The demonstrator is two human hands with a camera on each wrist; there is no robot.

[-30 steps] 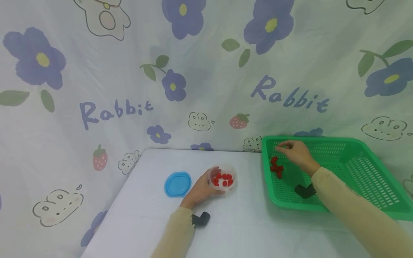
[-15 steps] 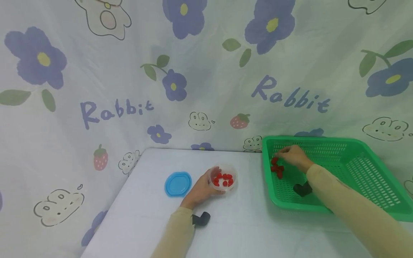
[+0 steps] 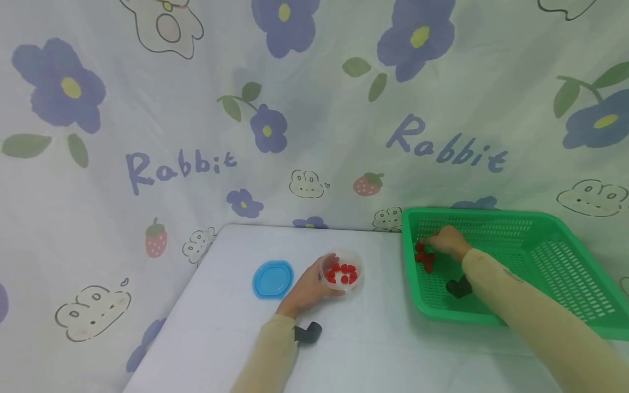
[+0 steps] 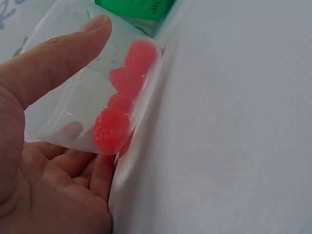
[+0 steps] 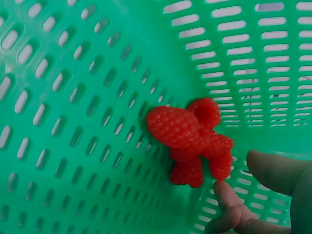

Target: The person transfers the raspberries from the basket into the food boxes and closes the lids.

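My left hand point(image 3: 310, 289) grips a clear plastic cup point(image 4: 73, 112) standing on the white table, thumb on the near side and fingers behind it. Several red raspberries point(image 4: 112, 130) lie on the cup's bottom. My right hand point(image 3: 448, 241) is down inside the green basket point(image 3: 417, 305), at its left end. Beside it lies a small heap of raspberries point(image 5: 180, 134) against the basket's corner. In the right wrist view, an index fingertip point(image 5: 223, 187) meets the lowest raspberry on the right, while the thumb point(image 5: 273, 170) stands apart from it.
A blue lid point(image 3: 273, 279) lies on the table point(image 3: 363, 349) left of the cup. The basket's slotted walls rise around my right hand. A patterned cloth point(image 3: 314, 136) hangs behind the table.
My right hand has lowered from above the raspberries to beside them in the basket. The left hand and cup have stayed in place; the head view has shifted slightly.
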